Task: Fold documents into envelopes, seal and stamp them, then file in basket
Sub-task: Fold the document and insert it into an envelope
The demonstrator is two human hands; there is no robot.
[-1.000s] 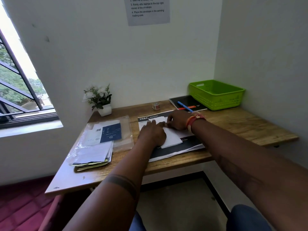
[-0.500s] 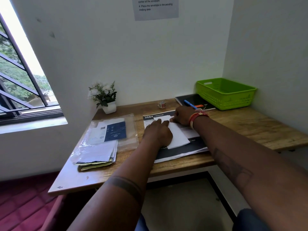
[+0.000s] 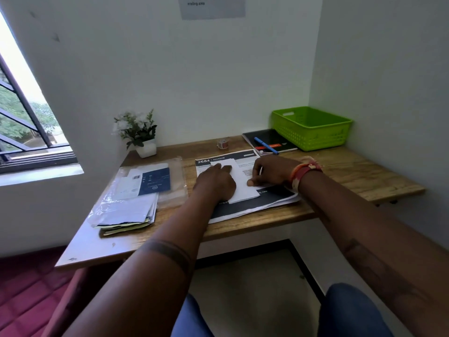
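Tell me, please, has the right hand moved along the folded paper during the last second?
Yes. Against the printed 2684 sheet, the right hand has slid rightward, away from the left hand, baring folded paper between them.

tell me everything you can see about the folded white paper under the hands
The folded white paper is a plain, narrow rectangle, blank on its visible face, lying flat and slightly skewed on a printed sheet headed "2684" on the wooden desk. The left hand presses flat on its left side, fingers extended; the right hand rests at its right edge, thumb on the paper. Its near corner overlaps the sheet's dark band.
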